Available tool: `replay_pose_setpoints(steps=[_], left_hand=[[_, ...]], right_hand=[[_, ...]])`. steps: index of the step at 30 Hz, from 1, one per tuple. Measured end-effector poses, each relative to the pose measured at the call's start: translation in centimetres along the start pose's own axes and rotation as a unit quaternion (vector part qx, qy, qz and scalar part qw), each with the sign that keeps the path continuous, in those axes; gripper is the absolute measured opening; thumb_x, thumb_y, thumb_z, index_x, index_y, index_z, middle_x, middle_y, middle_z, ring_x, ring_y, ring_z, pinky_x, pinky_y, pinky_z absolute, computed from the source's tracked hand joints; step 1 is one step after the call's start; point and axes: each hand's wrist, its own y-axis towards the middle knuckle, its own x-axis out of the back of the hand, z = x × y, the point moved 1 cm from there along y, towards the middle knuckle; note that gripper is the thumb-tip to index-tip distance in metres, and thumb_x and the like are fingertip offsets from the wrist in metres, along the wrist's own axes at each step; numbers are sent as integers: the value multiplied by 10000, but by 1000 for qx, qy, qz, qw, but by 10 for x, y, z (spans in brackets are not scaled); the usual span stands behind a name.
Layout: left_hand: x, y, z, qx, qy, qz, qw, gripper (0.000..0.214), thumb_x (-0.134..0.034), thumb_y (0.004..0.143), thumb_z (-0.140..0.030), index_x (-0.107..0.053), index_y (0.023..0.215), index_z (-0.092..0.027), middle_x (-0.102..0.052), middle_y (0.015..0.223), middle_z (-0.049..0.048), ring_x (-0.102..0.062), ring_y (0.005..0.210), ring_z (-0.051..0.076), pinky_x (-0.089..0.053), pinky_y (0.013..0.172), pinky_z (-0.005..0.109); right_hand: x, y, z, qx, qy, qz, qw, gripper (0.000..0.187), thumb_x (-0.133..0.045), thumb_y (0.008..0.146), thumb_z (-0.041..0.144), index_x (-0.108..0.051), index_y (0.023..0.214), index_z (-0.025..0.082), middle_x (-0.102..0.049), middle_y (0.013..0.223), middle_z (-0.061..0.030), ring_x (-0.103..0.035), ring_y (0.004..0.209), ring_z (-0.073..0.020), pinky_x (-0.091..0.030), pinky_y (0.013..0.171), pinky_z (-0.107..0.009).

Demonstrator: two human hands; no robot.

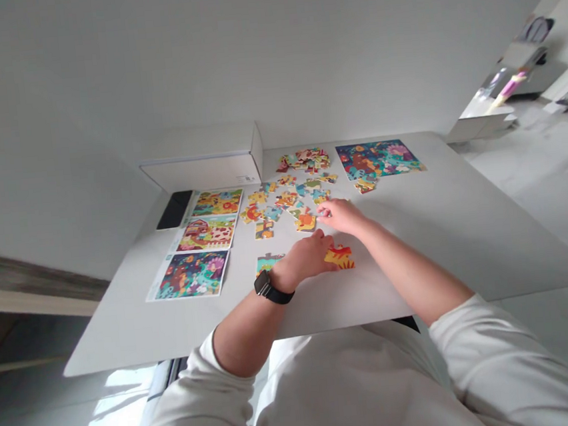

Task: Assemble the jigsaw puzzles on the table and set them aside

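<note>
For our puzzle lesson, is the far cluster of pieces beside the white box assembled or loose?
Loose: the cluster is a jumbled pile of overlapping pieces.

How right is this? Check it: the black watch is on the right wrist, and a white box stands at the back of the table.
Wrong wrist: the head view shows the black watch at the wrist of the left hand. The white box does stand at the back of the table.

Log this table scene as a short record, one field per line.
Left hand: at an orange puzzle section
Right hand: beside loose puzzle pieces; grip unclear
Watch: black, on the left wrist
Teal puzzle section: partly hidden by the left hand
Printed pictures: three, on the left
Dark-blue picture: back right
White box: back left
</note>
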Motion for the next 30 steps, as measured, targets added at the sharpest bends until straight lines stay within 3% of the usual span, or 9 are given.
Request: replay_pose_setpoints(steps=[3,5,8,11,17,20,23,26,30], left_hand=[[9,3,16,6,-55,-62,997,286,-778,939,-384,-717,1148,-198,-707,1209,116,-735,1022,279,-563,892,370],[16,7,31,42,-97,-154,982,178,-721,962,-277,-689,1117,-196,-727,1108,99,-722,1008,260,-552,901,365],[22,16,54,113,-190,-311,925,284,-666,989,-251,-610,1263,-202,-730,1036,65,-692,861,201,-543,834,344],[21,24,71,136,-293,-382,866,298,-647,987,-248,-585,1277,-218,-716,1038,41,-647,761,150,-527,762,306],[13,36,82,141,-453,-373,798,195,-694,944,-256,-622,1120,-215,-685,998,28,-655,856,149,-527,733,259],[7,40,79,132,-545,-342,754,178,-706,970,-346,-630,1066,-216,-680,1008,25,-670,894,140,-540,755,245],[2,41,73,122,-602,-322,721,280,-799,915,-391,-618,1040,-217,-672,976,4,-672,874,122,-551,782,240],[0,40,67,94,-648,-299,694,418,-890,828,-383,-584,1064,-222,-657,917,-26,-682,841,122,-588,799,270],[1,37,61,85,-672,-297,673,512,-913,795,-351,-538,1123,-232,-646,851,-60,-686,788,120,-624,780,300]], right_hand=[[-12,1,3,9,-7,-14,1000,242,-751,981,317,-791,1205,236,-805,1162,-67,-734,1046,-222,-524,914,-307],[-19,-1,5,16,-25,-7,1000,269,-724,1007,383,-792,1216,229,-788,1204,-91,-736,1070,-244,-536,926,-327],[-26,-4,9,12,-60,-3,998,353,-709,1015,498,-789,1213,217,-761,1259,-140,-732,1116,-296,-551,938,-371],[-31,-4,10,13,-51,-29,998,356,-810,944,471,-765,1199,226,-735,1291,-152,-726,1110,-305,-557,930,-380],[-41,2,-16,51,140,-105,983,278,-831,856,260,-657,1073,247,-749,1000,-42,-711,896,-230,-546,835,-352],[-41,6,-29,42,301,-98,948,250,-778,851,327,-593,1007,263,-705,862,22,-676,772,-191,-539,766,-332],[-38,8,-33,34,439,-68,896,371,-796,800,459,-555,1006,268,-701,880,30,-672,743,-182,-535,702,-316],[-34,7,-31,42,496,-51,866,465,-838,750,517,-547,1016,270,-715,908,22,-679,765,-183,-537,686,-303],[-32,5,-30,36,501,-35,864,507,-858,718,528,-539,1018,274,-692,903,26,-666,775,-179,-539,688,-296]])
